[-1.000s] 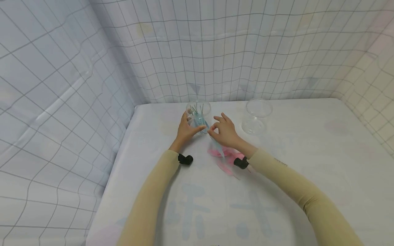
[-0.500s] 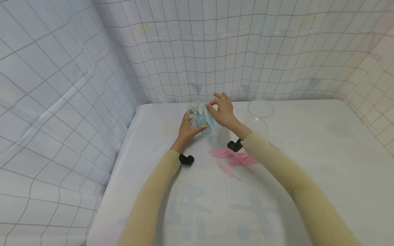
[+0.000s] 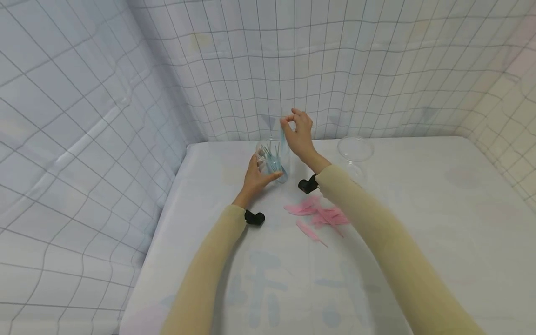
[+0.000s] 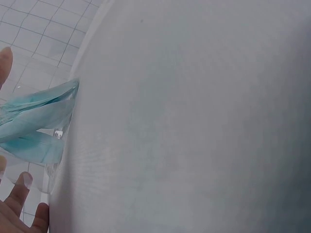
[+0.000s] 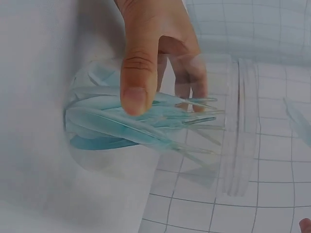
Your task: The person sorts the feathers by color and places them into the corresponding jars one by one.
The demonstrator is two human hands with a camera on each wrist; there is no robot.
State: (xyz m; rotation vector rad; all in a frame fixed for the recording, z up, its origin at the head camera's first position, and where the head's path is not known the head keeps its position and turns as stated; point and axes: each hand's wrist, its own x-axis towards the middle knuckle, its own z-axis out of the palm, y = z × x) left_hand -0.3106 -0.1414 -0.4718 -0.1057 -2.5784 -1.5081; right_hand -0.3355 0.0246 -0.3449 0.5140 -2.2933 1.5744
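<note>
In the head view, the left hand [image 3: 259, 178] grips a clear jar [image 3: 287, 160]; higher and apart, the right hand [image 3: 299, 135] pinches one blue feather [image 3: 282, 136]. The left wrist view shows the jar's feathers [image 4: 39, 114] near the left fingers [image 4: 18, 193]; the right wrist view, the left thumb [image 5: 138, 73] across the jar.

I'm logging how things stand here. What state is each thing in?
Left jar: upright, partly filled
Blue feathers: inside it, stems up
Loose blue feather: pinched, quill up
Left hand: gripping the left jar
Right hand: pinching the loose blue feather
Right jar: upright, partly hidden by the right sleeve
Pink feathers: lying on the table, one apart
</note>
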